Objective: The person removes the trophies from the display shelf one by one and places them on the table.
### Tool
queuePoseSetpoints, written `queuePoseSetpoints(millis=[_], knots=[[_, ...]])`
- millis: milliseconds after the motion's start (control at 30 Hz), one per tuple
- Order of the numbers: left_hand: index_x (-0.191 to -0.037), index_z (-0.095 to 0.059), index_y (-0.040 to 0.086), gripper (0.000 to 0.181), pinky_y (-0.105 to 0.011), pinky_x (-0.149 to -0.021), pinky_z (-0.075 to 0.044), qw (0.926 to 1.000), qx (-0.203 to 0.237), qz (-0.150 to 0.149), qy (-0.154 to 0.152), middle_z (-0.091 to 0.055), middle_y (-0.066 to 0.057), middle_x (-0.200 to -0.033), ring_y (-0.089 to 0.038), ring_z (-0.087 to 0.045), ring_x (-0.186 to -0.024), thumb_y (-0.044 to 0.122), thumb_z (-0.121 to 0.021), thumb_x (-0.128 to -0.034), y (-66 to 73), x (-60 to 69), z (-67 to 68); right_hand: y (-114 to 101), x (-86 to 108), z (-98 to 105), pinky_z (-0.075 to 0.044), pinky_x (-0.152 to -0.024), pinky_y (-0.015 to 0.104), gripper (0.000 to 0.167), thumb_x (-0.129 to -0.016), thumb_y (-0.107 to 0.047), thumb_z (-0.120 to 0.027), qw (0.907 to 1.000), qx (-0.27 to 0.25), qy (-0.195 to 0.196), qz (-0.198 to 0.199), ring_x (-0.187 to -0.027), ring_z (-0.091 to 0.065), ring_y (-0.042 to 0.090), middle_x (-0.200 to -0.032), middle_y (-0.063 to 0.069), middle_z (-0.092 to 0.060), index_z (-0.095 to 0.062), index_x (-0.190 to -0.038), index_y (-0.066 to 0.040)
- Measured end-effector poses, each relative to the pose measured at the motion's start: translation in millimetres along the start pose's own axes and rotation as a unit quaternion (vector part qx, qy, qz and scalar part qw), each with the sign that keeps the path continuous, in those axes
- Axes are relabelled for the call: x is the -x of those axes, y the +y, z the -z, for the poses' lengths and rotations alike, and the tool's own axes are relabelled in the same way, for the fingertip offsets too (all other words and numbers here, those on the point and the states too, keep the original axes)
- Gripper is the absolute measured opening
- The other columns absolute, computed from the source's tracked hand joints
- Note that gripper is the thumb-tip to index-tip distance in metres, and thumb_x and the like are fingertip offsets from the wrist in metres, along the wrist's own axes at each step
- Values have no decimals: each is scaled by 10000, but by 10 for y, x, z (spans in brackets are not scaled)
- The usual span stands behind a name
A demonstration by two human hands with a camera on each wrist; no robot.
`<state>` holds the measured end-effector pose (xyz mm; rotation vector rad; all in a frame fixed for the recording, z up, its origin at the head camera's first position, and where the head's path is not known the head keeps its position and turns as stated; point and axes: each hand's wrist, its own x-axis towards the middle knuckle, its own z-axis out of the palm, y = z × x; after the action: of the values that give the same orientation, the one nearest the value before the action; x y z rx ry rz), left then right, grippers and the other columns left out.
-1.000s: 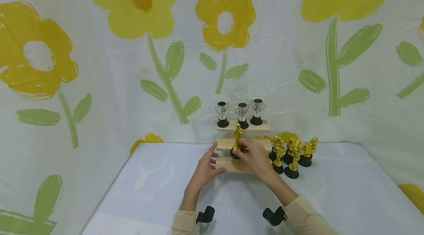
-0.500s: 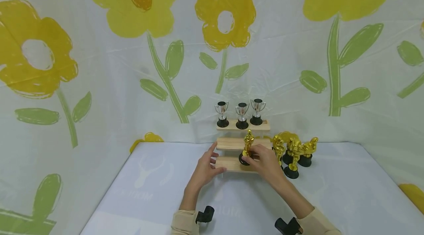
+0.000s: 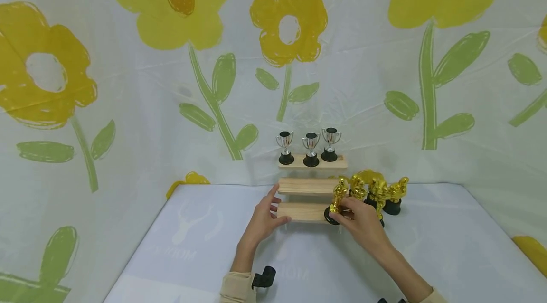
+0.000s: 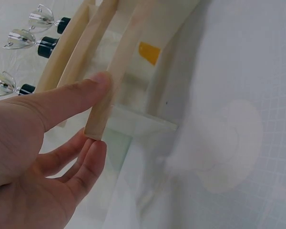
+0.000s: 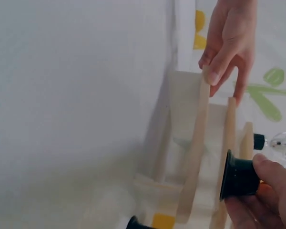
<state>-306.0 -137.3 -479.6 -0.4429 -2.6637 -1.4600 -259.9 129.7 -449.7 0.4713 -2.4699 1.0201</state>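
Gripping a golden figurine (image 3: 339, 193) in the head view, the right hand (image 3: 363, 222) is seen partly closed, thumb and fingers drawn together near the black base (image 3: 331, 216). The figurine is held at the fingertips, just left of the palm, leaning a little so that its head lies right of its base. A group of other golden figurines (image 3: 380, 191) is set just beyond the right hand and to its right. To its left, a tiered wooden shelf (image 3: 301, 212) is held at the far end by the left hand (image 3: 266, 215), from which the figurine is kept well apart. Beyond both hands, three silver cups (image 3: 311, 141) are carried on the top board.

In the left wrist view, the end of the lowest board is taken between the left thumb, laid on its front, and bent fingers below. The cups are seen above that hand, past the boards.

In the right wrist view, the black base is pinched between the right thumb above and fingers below, the golden part being hidden behind the hand. The left hand is shown above, at the opposite end of the boards. One cup is seen just above the right hand.
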Motion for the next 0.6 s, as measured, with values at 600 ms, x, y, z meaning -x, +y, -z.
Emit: queuePoseSetpoints(millis=[600], knots=[[-1554,-277,163,960,-297,-775,-540,9999,-112,-31,31,-593,-189,-1234,-215,-583,-973,128,-831,-771,-6,4,-1,365,360,342,-577,-652,271,200,-785,-171,-810,9960,733,207,-469,-816,-695,228,-907,57,-714,-717,-921,-56]])
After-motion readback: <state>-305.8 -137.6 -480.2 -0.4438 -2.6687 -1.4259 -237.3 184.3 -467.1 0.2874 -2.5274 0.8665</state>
